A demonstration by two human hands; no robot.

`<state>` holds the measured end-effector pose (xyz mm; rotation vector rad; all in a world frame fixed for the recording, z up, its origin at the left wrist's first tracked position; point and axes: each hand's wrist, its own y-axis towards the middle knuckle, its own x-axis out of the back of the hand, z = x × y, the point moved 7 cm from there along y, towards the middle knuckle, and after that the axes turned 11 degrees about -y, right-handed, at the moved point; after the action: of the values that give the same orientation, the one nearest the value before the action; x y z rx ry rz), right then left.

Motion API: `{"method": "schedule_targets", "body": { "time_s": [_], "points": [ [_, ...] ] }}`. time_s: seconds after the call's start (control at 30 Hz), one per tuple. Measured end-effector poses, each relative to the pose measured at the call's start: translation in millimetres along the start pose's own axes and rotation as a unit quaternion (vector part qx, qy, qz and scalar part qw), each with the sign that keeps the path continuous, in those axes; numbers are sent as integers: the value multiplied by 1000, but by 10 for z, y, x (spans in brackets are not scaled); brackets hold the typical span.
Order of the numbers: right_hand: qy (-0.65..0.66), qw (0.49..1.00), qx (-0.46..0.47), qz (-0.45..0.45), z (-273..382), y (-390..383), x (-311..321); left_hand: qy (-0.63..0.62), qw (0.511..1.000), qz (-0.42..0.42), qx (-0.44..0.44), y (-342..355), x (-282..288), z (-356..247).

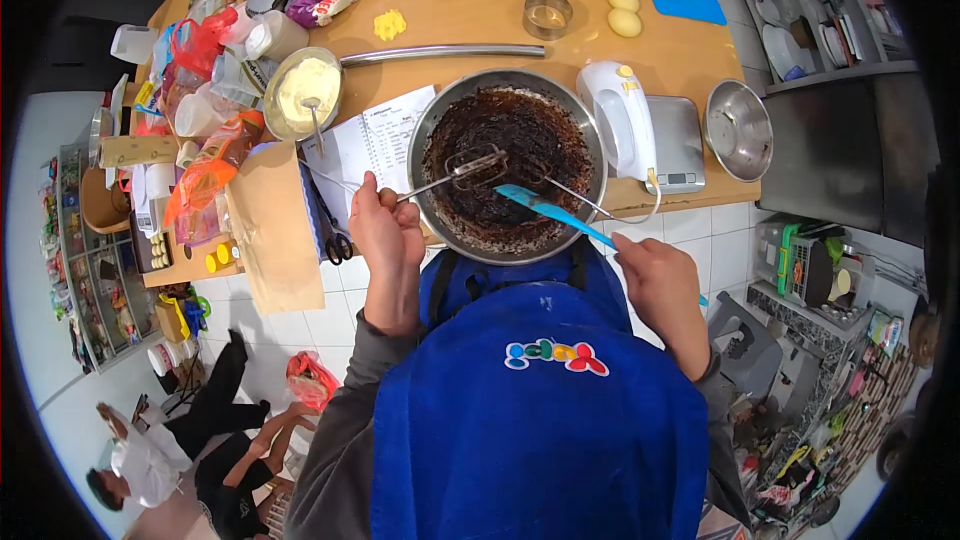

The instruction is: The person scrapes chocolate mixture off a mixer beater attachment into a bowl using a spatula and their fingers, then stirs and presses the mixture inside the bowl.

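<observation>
A large steel bowl (424,120) with thick dark brown batter (505,130) stands at the table's front edge, against my apron. My left hand (387,240) pinches the stem of a mixer beater (478,168), whose batter-coated wire end hangs over the batter. In my right hand (660,278) is a light blue spatula (535,203), its blade in the bowl close to the beater. A second beater (578,197) rests in the bowl with its stem across the right rim. How far the spatula dips into the batter I cannot tell.
Right of the bowl are a white hand mixer (613,120), a kitchen scale (680,140) and an empty steel bowl (738,130). Left lie a notebook (385,135), a bowl of cream (300,90) and scissors (338,246). Two people (150,460) are behind at lower left.
</observation>
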<state>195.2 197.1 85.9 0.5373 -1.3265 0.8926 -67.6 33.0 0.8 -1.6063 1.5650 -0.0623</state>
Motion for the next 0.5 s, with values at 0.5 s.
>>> {"method": "schedule_targets", "body": {
  "time_s": [0.5],
  "points": [
    [167, 979, -113, 32, -195, 1, -357, -110, 991, -6, 73, 41, 46, 18]
  ]
}}
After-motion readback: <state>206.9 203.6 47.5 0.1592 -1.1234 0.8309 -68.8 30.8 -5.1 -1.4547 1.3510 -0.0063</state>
